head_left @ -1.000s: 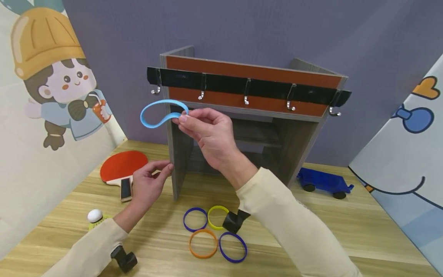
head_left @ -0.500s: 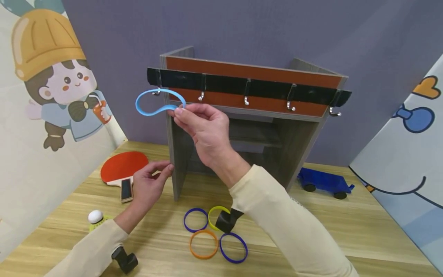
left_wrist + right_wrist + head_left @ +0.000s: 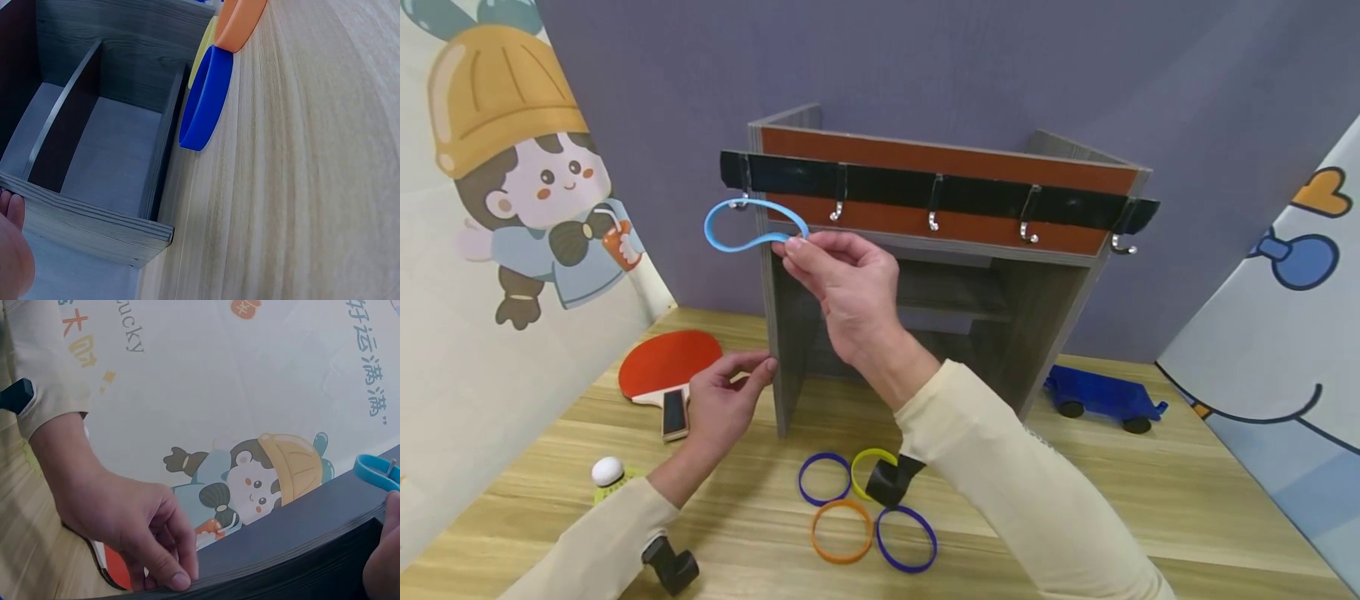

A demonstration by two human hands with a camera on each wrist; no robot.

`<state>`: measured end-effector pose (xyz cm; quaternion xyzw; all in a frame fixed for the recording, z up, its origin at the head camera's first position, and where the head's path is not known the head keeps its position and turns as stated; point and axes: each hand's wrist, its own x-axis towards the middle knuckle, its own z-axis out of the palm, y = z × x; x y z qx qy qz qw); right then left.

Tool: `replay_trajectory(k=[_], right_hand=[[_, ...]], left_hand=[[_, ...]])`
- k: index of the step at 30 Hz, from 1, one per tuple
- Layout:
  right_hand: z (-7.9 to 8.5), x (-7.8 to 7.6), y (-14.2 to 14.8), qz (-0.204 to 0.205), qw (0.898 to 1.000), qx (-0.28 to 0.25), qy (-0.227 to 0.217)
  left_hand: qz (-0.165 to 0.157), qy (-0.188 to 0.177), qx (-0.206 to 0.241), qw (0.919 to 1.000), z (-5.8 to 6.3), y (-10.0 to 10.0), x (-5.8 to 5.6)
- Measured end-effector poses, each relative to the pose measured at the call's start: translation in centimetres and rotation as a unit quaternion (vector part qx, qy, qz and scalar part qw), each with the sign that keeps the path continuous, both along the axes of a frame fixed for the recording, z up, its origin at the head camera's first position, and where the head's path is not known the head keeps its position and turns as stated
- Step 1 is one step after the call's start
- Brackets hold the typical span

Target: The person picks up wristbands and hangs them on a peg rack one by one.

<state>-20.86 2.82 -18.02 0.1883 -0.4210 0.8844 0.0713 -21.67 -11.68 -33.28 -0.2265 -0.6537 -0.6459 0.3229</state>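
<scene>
Right hand [image 3: 861, 300] pinches a light-blue band [image 3: 375, 479]; the wall [image 3: 206, 381] reads "Lucky".

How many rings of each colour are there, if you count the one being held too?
Light blue ring: 1, held in the right hand
Dark blue rings: 2
Yellow ring: 1
Orange ring: 1
Total: 5 rings

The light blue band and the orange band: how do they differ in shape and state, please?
The right hand pinches the light blue band in the air, while the orange band lies on the wooden surface. The light blue band is bent inward on one side; the orange band looks nearly round. Both are thin, single-coloured loops.
</scene>
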Motion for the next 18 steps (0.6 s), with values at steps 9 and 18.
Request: replay_trajectory(k=[9, 18], right_hand=[[-0.64, 0.03, 0.00, -0.007, 0.999, 0.047, 0.003], [-1.10, 0.20, 0.02, -0.003, 0.995, 0.097, 0.010]], left_hand=[[0.003, 0.002, -0.001, 1.0000, 0.04, 0.03, 0.00], [0.003, 0.009, -0.002, 1.0000, 0.02, 0.05, 0.01]])
